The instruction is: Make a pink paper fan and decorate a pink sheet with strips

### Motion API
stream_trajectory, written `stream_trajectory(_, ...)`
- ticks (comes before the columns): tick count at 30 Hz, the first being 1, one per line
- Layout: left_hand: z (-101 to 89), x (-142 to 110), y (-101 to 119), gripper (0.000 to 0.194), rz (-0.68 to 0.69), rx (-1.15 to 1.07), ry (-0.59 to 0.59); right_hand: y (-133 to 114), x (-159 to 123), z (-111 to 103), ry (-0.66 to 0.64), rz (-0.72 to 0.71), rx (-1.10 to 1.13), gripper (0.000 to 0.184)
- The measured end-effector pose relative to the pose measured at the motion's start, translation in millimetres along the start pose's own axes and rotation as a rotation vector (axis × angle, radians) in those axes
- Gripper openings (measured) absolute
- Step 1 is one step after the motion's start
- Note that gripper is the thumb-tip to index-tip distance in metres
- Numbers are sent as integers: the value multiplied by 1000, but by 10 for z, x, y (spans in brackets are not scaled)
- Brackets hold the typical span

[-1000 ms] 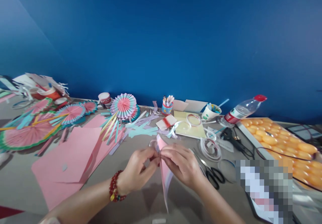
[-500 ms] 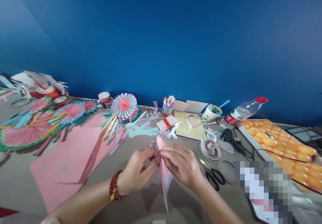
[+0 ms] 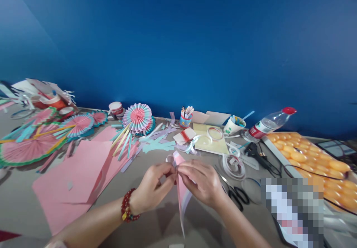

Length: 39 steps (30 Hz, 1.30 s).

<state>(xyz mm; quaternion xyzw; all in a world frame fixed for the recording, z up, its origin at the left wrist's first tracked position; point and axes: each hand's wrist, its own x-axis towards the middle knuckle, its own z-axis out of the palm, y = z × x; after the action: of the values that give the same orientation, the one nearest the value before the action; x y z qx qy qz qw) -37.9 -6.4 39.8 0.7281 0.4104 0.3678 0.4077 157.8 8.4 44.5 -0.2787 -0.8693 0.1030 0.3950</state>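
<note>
One left hand (image 3: 151,186) and one right hand (image 3: 202,181) pinch the pink-and-lilac paper (image 3: 182,192), its long axis running near-to-far between them.

Below the left hand (image 3: 153,192) and right hand (image 3: 203,183), the free lower tip of the curved pink-and-lavender paper (image 3: 183,190) has swung slightly leftward; its upper end, just beyond them, sits a touch lower. Left of both, the pink sheets (image 3: 80,166) show slightly farther out.
</note>
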Motion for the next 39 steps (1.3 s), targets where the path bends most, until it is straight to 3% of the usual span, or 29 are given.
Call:
stream_trajectory(10,-5,-11,-20,18,45,-41,3,-18,50,20,75,91,54,16)
stream_trajectory(14,-18,-29,-37,19,104,-63,33,75,34,-9,147,264,101,12)
stream_trajectory(18,-102,-115,-105,22,139,-69,128,318,-72,-110,242,521,142,9)
stream_trajectory(21,-190,-255,-275,23,60,-132,188,554,-224,-240,414,689,205,13)
stream_trajectory(26,-303,-513,-697,27,-198,-346,307,868,-580,-471,662,863,184,19)
stream_trajectory(31,-416,-639,-940,33,-376,-401,197,991,-889,-661,807,937,131,24)
stream_trajectory(34,-497,-678,-1016,35,-400,-266,136,985,-976,-759,837,963,9,25)
stream_trajectory(39,-640,-718,-1119,32,-363,-97,103,1028,-1052,-860,716,1004,-311,29)
